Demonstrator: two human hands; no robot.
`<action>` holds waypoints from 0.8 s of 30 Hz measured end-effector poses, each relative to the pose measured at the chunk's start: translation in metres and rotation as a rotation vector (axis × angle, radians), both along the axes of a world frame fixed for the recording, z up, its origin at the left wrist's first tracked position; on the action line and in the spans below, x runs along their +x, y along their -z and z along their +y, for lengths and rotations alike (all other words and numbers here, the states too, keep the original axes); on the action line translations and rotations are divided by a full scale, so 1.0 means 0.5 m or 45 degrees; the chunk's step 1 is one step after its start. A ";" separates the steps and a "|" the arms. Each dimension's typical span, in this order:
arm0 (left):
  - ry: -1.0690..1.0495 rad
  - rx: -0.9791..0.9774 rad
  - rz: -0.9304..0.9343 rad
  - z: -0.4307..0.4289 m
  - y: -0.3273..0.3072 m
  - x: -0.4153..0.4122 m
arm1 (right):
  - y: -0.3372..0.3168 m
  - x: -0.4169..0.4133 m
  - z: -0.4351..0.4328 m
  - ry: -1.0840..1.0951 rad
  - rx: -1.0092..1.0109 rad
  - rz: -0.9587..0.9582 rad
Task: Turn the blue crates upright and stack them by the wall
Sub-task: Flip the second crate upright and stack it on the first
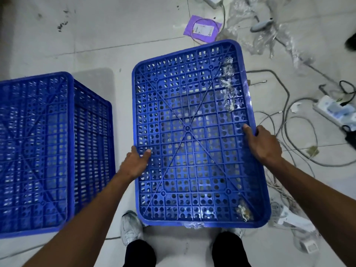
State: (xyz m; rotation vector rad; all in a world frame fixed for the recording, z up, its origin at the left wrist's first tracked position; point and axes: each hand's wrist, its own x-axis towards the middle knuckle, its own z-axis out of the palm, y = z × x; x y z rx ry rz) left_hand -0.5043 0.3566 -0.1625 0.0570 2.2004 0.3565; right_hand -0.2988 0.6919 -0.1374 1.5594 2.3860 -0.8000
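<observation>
Pale tiled floor [115,35], scuffed and marked with dark specks, fills the view from above. Biggest on it is the blue crate [188,132] at centre, turned base-up so its perforated, ribbed underside with diagonal braces faces the camera; its long sides run away from the person. Whether it rests on the floor or is lifted clear cannot be told, but its near edge covers the toes of the person's shoes.

A second blue crate [38,151] stands apart to the left, also upside down, its base on top and one slotted side wall showing; nobody touches it.

Both bare arms reach forward to the central crate. The left grip [134,162] is clamped on its left long edge, thumb lying on the base and the fingers curled over the rim out of sight. The right grip [264,143] is clamped on the right long edge in the same way, thumb on the grid, fingers wrapped over the side.

Crumpled clear plastic film [269,35] lies at the upper right, near grey cables [289,112] that loop beside the crate's right side. A white power strip [331,110] sits at the right edge. A white shoe [130,228] shows below the crate's near-left corner. A purple pouch [202,28] lies just beyond the far edge. Scraps of clear tape [228,83] cling to the crate's base.
</observation>
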 end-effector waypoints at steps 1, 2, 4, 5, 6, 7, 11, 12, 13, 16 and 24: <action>0.012 0.036 -0.011 0.011 -0.006 0.006 | -0.008 -0.001 0.006 -0.017 0.046 0.009; 0.042 0.055 -0.012 0.026 -0.023 0.013 | -0.017 0.000 0.011 -0.029 0.082 0.021; 0.167 0.060 0.036 0.046 -0.040 0.021 | -0.034 -0.008 0.014 -0.043 0.130 0.051; 0.240 0.061 0.066 0.055 -0.046 0.026 | -0.043 -0.012 0.012 -0.050 0.147 0.057; 0.305 0.058 0.105 0.070 -0.065 0.031 | -0.053 -0.017 0.009 -0.056 0.159 0.058; 0.357 0.080 0.156 0.081 -0.076 0.032 | -0.063 -0.025 0.001 -0.060 0.164 0.061; 0.475 0.211 0.188 0.128 -0.170 0.046 | -0.113 -0.054 -0.043 -0.103 0.136 0.101; 0.471 0.277 0.176 0.140 -0.197 0.056 | -0.125 -0.061 -0.059 -0.124 0.123 0.115; 0.468 0.365 0.179 0.153 -0.225 0.070 | -0.138 -0.068 -0.077 -0.136 0.109 0.134; 0.538 0.508 0.196 0.194 -0.293 0.135 | -0.171 -0.094 -0.138 -0.164 0.086 0.223; 0.536 0.161 0.464 0.186 -0.300 0.162 | -0.210 -0.151 -0.241 -0.391 -0.343 0.498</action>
